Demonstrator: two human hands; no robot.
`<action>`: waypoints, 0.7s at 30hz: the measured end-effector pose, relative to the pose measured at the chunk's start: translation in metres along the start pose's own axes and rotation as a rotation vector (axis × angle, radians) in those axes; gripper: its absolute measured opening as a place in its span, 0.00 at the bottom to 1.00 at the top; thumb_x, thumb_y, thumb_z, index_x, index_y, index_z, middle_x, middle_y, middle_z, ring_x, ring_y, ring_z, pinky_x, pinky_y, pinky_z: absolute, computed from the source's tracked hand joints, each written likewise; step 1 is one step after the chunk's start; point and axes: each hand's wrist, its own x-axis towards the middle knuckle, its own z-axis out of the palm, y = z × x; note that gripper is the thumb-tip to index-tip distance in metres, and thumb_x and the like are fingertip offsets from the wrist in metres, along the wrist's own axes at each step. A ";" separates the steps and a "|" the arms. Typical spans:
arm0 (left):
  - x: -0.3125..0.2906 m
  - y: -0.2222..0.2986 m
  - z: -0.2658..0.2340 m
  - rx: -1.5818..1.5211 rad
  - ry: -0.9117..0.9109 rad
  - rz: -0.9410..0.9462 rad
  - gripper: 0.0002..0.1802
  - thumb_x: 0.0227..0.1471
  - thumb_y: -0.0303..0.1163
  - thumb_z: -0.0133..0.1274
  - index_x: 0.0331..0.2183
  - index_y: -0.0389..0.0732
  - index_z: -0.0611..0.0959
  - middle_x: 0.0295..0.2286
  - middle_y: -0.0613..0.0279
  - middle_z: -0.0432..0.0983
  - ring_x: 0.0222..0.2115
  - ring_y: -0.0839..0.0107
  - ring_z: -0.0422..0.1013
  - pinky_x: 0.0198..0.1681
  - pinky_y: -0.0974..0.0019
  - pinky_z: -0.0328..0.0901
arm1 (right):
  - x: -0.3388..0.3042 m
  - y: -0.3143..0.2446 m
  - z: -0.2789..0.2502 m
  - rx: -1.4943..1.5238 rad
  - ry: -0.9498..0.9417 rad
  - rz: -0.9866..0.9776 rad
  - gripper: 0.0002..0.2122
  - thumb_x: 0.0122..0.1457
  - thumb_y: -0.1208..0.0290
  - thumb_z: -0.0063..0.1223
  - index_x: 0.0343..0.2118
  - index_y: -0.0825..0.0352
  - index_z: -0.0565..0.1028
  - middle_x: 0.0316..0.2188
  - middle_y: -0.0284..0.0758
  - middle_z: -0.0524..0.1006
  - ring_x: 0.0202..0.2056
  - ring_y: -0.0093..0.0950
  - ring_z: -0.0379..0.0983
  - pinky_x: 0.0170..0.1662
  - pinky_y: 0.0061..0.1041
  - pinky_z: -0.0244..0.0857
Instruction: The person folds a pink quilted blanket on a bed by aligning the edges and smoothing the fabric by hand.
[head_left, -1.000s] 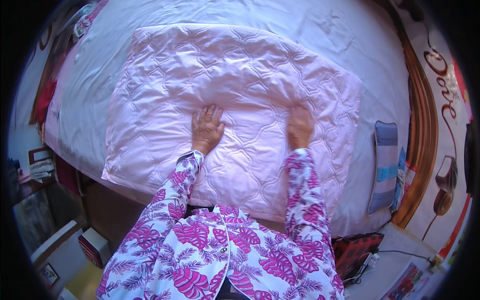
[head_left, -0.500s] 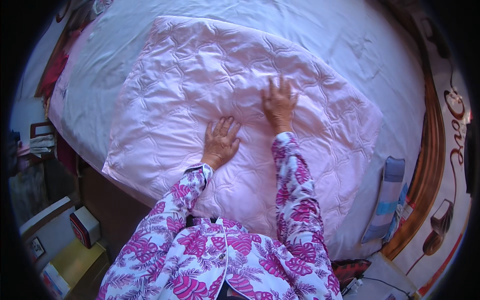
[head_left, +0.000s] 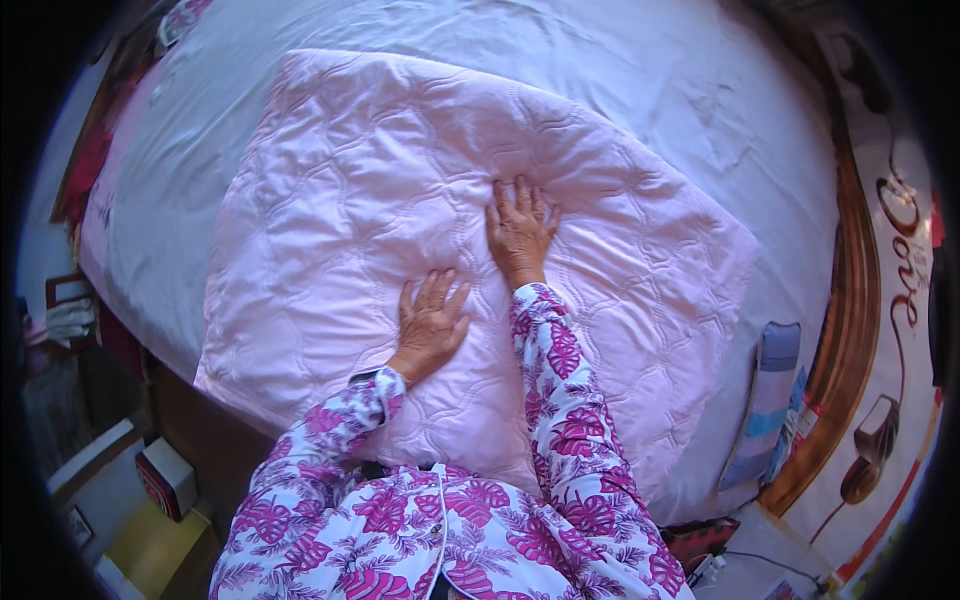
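Observation:
A pink quilted cover [head_left: 330, 230] with wavy stitching lies spread over the pale sheet [head_left: 640, 70] of a bed. Near its middle, my left hand [head_left: 432, 325] rests flat on the fabric with fingers spread. Slightly farther away and to the right, my right hand [head_left: 520, 230] presses palm down on the same cover, fingers apart. Creases run outward around both hands. Neither holds anything. Both forearms are in white sleeves with magenta leaf prints.
A striped blue-grey cushion [head_left: 765, 405] lies at the bed's right side, beside the curved wooden bed edge [head_left: 855, 270]. At lower left stand a red-and-white box [head_left: 168, 478] and a yellowish cabinet top [head_left: 155, 545]. A cable [head_left: 765, 560] runs at lower right.
My right hand has come down and left onto the middle of the cover. My left hand has shifted slightly nearer to me. The view has moved a little as well.

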 end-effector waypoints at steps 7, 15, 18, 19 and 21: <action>0.110 0.015 -0.029 -0.130 0.121 0.168 0.27 0.46 0.40 0.51 0.50 0.44 0.69 0.53 0.55 0.57 0.54 0.54 0.53 0.55 0.44 0.43 | 0.022 0.018 -0.009 0.137 -0.001 -0.008 0.20 0.54 0.59 0.44 0.51 0.50 0.66 0.57 0.34 0.57 0.58 0.36 0.50 0.56 0.54 0.37; 0.241 0.025 0.012 0.093 0.051 0.140 0.30 0.51 0.51 0.40 0.54 0.50 0.64 0.56 0.56 0.51 0.58 0.57 0.46 0.58 0.44 0.35 | 0.081 0.079 -0.005 -0.081 0.093 0.026 0.21 0.53 0.56 0.43 0.52 0.52 0.66 0.57 0.34 0.59 0.59 0.34 0.50 0.57 0.53 0.34; 0.258 0.011 0.028 0.239 0.020 0.052 0.31 0.50 0.52 0.41 0.55 0.51 0.63 0.56 0.58 0.52 0.58 0.59 0.46 0.58 0.43 0.33 | 0.085 0.105 -0.013 -0.132 0.056 0.091 0.22 0.56 0.53 0.39 0.52 0.54 0.66 0.57 0.33 0.59 0.59 0.32 0.49 0.59 0.50 0.31; 0.263 0.005 0.028 0.297 0.031 0.027 0.31 0.50 0.52 0.41 0.55 0.53 0.63 0.57 0.59 0.52 0.59 0.60 0.45 0.59 0.43 0.32 | 0.085 0.117 -0.013 -0.154 0.052 0.111 0.22 0.57 0.53 0.38 0.53 0.54 0.65 0.57 0.32 0.59 0.59 0.32 0.49 0.59 0.50 0.31; 0.276 -0.005 0.021 0.384 -0.030 -0.052 0.34 0.51 0.58 0.36 0.56 0.54 0.61 0.58 0.65 0.48 0.60 0.65 0.41 0.59 0.45 0.29 | 0.084 0.144 -0.012 -0.199 0.118 0.107 0.21 0.58 0.53 0.37 0.53 0.53 0.65 0.57 0.30 0.59 0.60 0.31 0.48 0.60 0.49 0.30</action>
